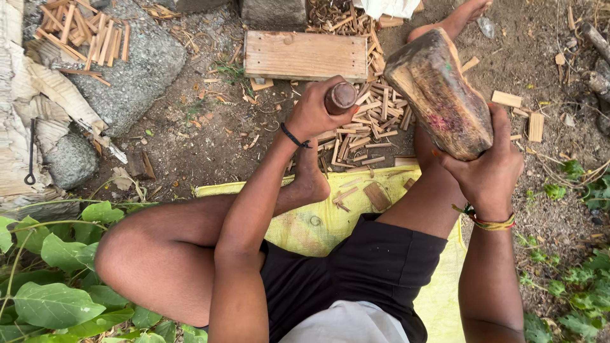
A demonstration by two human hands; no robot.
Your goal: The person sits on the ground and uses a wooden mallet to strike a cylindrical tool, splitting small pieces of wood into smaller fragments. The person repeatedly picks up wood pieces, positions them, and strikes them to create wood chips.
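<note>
Person sits cross-legged on a yellow sheet (318, 225) on bare dirt, seen from the head camera. Left hand (314, 111) is clenched around the round end of a dark handle (341, 97); whatever is below that handle is hidden behind the hand, so tool type can't be told. Right hand (489, 168) grasps the lower end of a heavy wood block (438, 92), raised and tilted, upper end pointing away from the body, over the right leg. Below and between the hands: pile of split sticks (368, 130) on the ground, a few chips on the sheet. A flat plank (305, 56) lies just beyond the pile. A second stick pile (82, 32) sits on a grey stone (136, 73) at upper left, well apart. Bare foot (311, 178) rests just beside the stick pile, below the left hand; the other foot (460, 16) is out past the block. Risks as judged: block looks heavy for a one-hand hold at its end, so a slip in the right grip would drop it onto the shin or foot below. Left hand is close to the block's line of travel, so a swing off line could hit the knuckles or the wrist. Feet bare and near the work, so flying splinters or a glancing blow land on skin. Loose sticks underfoot give an unstable base for anything set on them.
</note>
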